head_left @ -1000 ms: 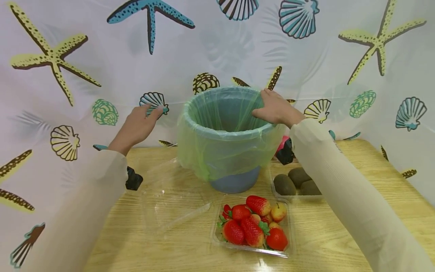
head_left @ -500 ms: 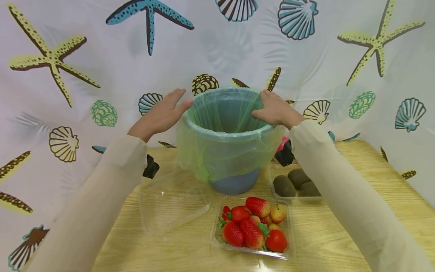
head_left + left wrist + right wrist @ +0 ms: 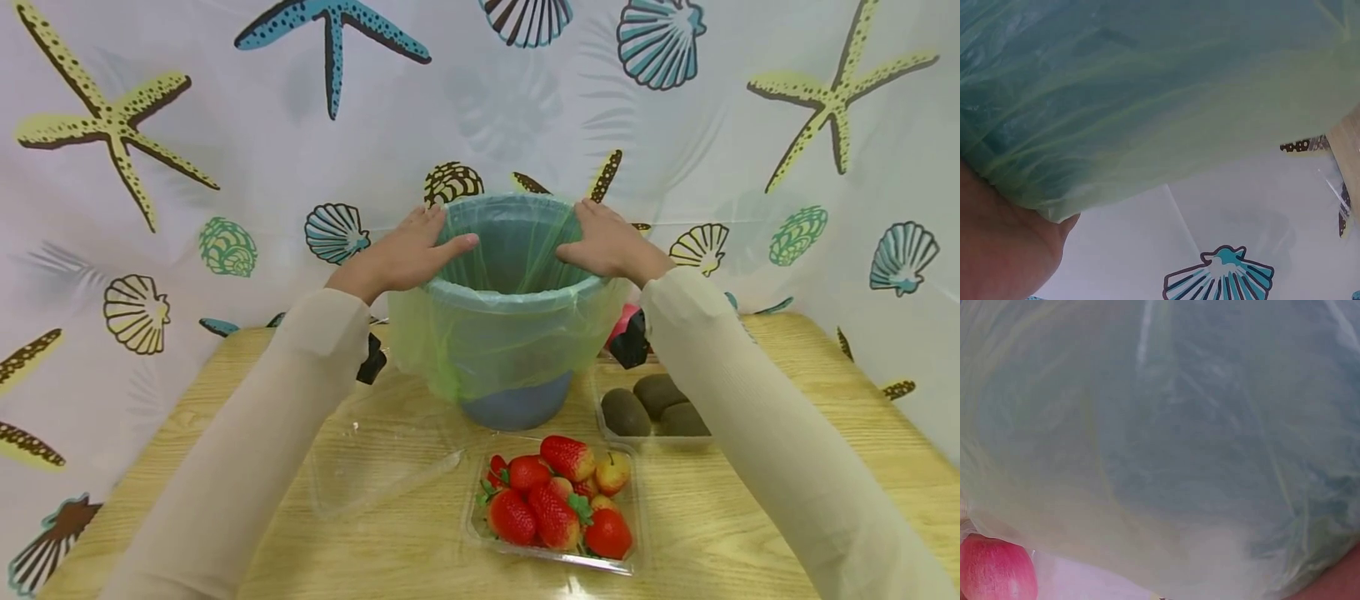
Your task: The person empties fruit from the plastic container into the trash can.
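A blue bucket [image 3: 517,406] stands on the wooden table, lined with a thin yellow-green plastic bag [image 3: 502,350] folded down over its rim. My left hand [image 3: 405,254] rests on the left side of the rim, thumb extended over the bucket's mouth. On the right side of the rim lies my right hand [image 3: 611,242], its thumb reaching inward over the edge. In the left wrist view, the bag [image 3: 1147,112] hangs beside the left palm [image 3: 1010,244]. The right wrist view is mostly filled by the bag [image 3: 1147,437], with a little of the right hand [image 3: 1335,578] at the lower right.
In front of the bucket, a clear plastic box [image 3: 600,564] holds strawberries and small yellow-red fruit. Kiwis lie in another clear box [image 3: 611,429] at the right. A clear lid [image 3: 375,467] lies at left. A pink-red apple [image 3: 997,569] shows behind the right wrist.
My left hand has moved rightward from beside the bucket onto its left rim. The right hand has stayed on the right rim. The bucket and fruit boxes have not moved visibly.
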`<state>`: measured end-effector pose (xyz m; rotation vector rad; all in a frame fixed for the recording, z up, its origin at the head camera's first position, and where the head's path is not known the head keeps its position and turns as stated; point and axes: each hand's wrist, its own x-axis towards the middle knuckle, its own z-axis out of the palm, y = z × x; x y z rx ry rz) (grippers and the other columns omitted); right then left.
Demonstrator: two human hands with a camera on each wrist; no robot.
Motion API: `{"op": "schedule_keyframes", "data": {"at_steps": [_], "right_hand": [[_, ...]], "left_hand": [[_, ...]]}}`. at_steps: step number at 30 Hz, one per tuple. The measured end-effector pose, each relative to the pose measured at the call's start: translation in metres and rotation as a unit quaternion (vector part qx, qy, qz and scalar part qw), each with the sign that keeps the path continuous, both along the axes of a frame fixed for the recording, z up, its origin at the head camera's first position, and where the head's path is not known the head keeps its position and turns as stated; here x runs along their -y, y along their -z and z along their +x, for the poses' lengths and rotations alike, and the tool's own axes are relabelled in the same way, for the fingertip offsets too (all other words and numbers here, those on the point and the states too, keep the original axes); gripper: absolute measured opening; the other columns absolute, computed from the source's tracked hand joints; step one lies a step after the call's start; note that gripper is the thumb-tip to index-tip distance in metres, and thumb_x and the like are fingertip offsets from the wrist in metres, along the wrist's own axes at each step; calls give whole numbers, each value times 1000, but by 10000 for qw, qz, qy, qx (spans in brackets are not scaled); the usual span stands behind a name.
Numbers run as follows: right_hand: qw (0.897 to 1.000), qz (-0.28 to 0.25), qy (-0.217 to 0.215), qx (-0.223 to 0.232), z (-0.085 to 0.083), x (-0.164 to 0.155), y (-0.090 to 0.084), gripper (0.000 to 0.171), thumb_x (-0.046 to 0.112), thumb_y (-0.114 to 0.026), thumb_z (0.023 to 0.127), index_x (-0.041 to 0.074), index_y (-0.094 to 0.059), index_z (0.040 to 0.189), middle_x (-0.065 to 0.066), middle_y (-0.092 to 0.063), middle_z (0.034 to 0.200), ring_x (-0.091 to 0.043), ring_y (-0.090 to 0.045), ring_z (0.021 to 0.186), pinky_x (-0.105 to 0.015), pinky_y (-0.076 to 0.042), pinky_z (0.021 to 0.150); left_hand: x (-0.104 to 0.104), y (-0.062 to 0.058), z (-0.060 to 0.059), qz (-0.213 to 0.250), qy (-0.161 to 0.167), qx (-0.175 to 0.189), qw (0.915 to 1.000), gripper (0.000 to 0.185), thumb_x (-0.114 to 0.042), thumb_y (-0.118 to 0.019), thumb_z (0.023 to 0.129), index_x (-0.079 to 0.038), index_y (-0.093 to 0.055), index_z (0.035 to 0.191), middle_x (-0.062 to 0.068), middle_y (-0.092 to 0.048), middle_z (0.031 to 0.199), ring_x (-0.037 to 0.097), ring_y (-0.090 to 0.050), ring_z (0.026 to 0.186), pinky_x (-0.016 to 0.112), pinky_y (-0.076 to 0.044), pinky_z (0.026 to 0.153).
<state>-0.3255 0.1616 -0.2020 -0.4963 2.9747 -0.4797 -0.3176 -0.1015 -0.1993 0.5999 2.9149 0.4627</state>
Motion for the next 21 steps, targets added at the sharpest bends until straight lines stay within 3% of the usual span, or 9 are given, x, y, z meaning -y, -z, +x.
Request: {"op": "schedule_keyframes", "data": {"at_steps": [5,11,21], "right_hand": [[9998,-191,-16,20,0,0,-1,75,31,-38,97,-5,-1,151,-22,2,159,-36,1,148,-49,-6,120],[9965,-831,-93,89,-1,1,2,71,30,-35,98,-2,-3,152,-19,-1,160,-32,-4,148,-47,-11,120],[9894,-1337,-385,417,15,-16,4,71,42,-27,103,6,10,152,-12,13,160,-27,10,148,-48,-1,120]], "left_hand": [[-1,-3,-1,-227,-85,70,9997,84,-61,-24,98,-3,5,152,14,11,160,29,15,147,50,2,119],[2,-3,-1,-333,-179,110,9992,84,-60,-24,98,-2,5,152,16,11,160,31,14,147,51,1,119],[-1,-4,0,-420,-102,159,9989,84,-60,-24,98,-3,5,152,16,12,160,31,13,147,49,2,119]]}}
